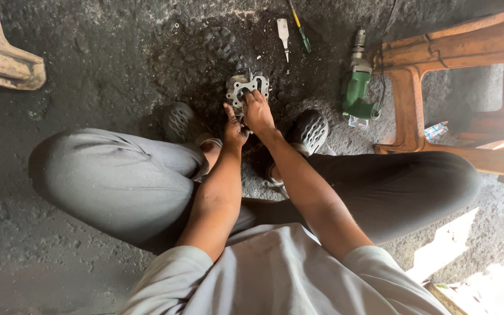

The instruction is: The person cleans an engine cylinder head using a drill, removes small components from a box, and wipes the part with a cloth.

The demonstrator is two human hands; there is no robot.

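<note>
A grey metal engine part (241,85) with several round holes lies on the dark, oily floor between my feet. My right hand (258,112) rests on its near right edge, fingers closed over it. My left hand (234,129) is just behind and to the left, fingers curled; whether it holds a small tool is hidden. I am squatting, with grey perforated clogs (181,122) on my feet at either side of my hands.
A green power drill (357,87) lies to the right beside an orange wooden stool frame (438,52). A white-handled tool (284,34) and a green-and-yellow screwdriver (300,28) lie beyond the part. A pale slab (1,58) sits at far left. Plastic bottle (436,130) under the stool.
</note>
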